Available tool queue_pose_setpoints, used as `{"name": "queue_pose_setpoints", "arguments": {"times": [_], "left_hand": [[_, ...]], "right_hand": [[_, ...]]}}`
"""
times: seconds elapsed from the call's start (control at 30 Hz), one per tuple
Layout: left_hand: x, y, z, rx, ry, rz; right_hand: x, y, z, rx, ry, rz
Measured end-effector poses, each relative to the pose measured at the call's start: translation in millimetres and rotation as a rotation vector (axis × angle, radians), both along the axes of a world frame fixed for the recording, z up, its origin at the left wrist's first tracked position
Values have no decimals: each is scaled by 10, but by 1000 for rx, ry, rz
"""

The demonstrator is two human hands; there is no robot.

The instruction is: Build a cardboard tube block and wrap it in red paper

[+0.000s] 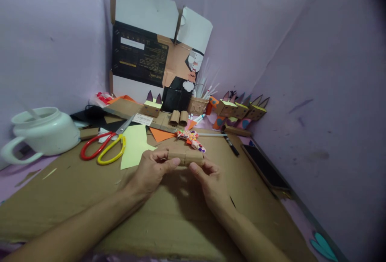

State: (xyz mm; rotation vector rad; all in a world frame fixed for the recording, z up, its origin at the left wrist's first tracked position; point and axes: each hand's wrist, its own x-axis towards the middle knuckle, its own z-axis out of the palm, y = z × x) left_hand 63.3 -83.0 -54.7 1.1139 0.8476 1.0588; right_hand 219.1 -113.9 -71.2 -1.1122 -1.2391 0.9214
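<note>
Both my hands hold a brown cardboard roll (187, 156) lying sideways just above the cardboard sheet (90, 189) that covers the table. My left hand (152, 170) pinches the roll's left end with thumb and fingers. My right hand (211, 177) grips its right end, thumb on the near side. The roll looks like two short tubes joined end to end.
Red-and-yellow scissors (104, 144), a pale yellow paper (134, 146) and an orange scrap (161, 134) lie behind my hands. A white jug (42, 131) stands at left. Small cardboard box figures (238, 110), two tubes (178, 117), a patterned glue gun (190, 137), a black marker (231, 145) and a phone (264, 167) lie further back and right.
</note>
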Motion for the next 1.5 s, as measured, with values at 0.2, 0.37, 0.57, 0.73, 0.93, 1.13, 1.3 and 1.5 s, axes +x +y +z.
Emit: {"name": "queue_pose_setpoints", "arguments": {"times": [0.2, 0.37, 0.57, 0.73, 0.93, 1.13, 1.3, 1.5], "left_hand": [[21, -3, -23, 73, -3, -9], [19, -25, -26, 86, 24, 20], [-14, -1, 49, 279, 176, 76], [-47, 31, 76, 538, 318, 117], [-52, -31, 129, 538, 357, 88], [-30, -87, 157, 271, 168, 9], [-40, 5, 92, 47, -33, 12], [-20, 25, 44, 7, -21, 56]], "right_hand": [[-16, -17, 0, -43, 36, -9], [-15, -33, 22, 8, 22, 1], [-7, 6, 50, 43, 10, 78], [35, 57, 31, 19, 178, 29], [55, 73, 15, 16, 209, 16], [54, 73, 30, 106, 70, -66], [51, 37, 70, 215, -82, -18], [29, 22, 58, 102, -43, -10]]}}
